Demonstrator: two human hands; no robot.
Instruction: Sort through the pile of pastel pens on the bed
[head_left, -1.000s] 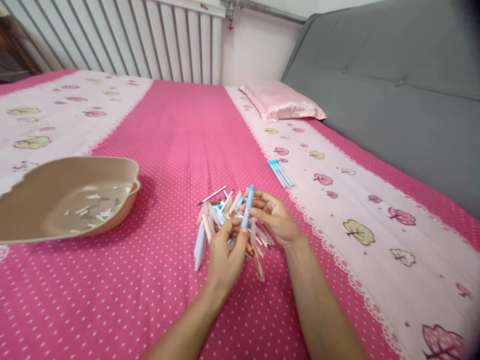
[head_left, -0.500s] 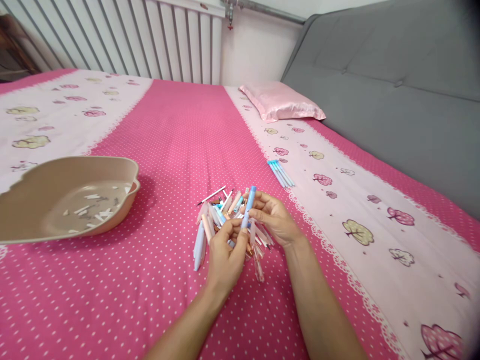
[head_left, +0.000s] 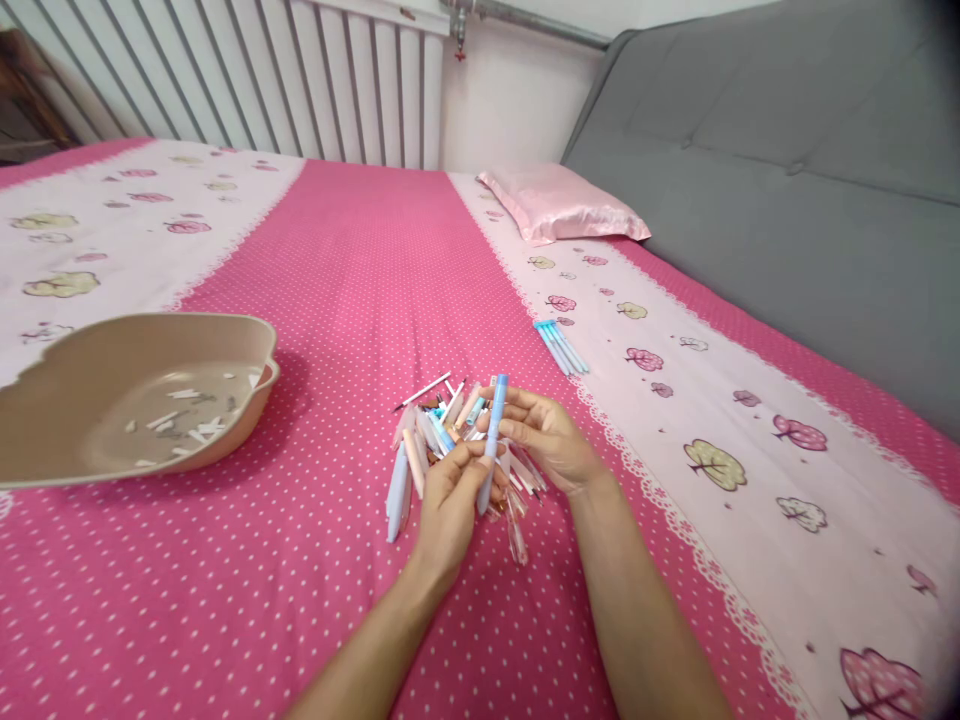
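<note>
Two bare hands work above a pink polka-dot bedspread. The fingers of the left hand pinch the lower part of a light blue pen; those of the right hand hold its upper part. The pen stands slightly tilted over a loose pile of pens. A beige basin with small white pieces sits left; beyond the right hand lies a row of blue-topped pens
</note>
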